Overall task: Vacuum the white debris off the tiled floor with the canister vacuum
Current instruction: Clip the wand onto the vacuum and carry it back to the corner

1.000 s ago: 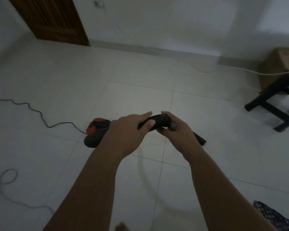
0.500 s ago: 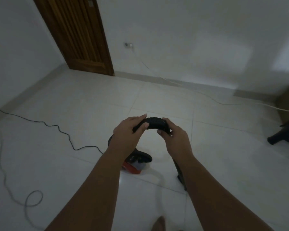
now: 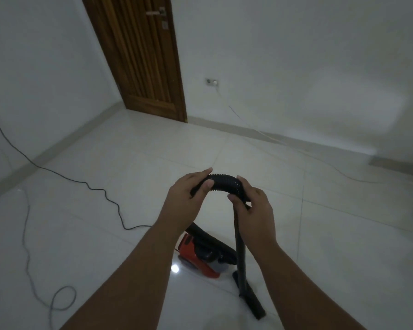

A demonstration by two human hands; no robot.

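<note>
Both my hands hold a black ribbed vacuum hose (image 3: 225, 183) that arches between them at chest height. My left hand (image 3: 185, 201) grips the hose's left end. My right hand (image 3: 253, 208) grips the right end where it joins the black wand (image 3: 240, 256). The wand hangs down to a flat floor nozzle (image 3: 250, 296) resting on the white tiled floor (image 3: 129, 186). The red and black canister vacuum (image 3: 200, 254) lies on the floor below my hands, partly hidden by my left forearm. I see no white debris in this dim view.
A black power cord (image 3: 100, 191) runs from a wall socket at the left across the floor to the canister, with a loose loop (image 3: 62, 298) near my left. A thin white cable (image 3: 272, 139) runs from a wall outlet. A wooden door (image 3: 143, 55) stands closed ahead.
My view has tilted upward, bringing the door and walls into sight. The hose has been raised and bent into an arch, and the wand now hangs upright with its nozzle on the floor.
</note>
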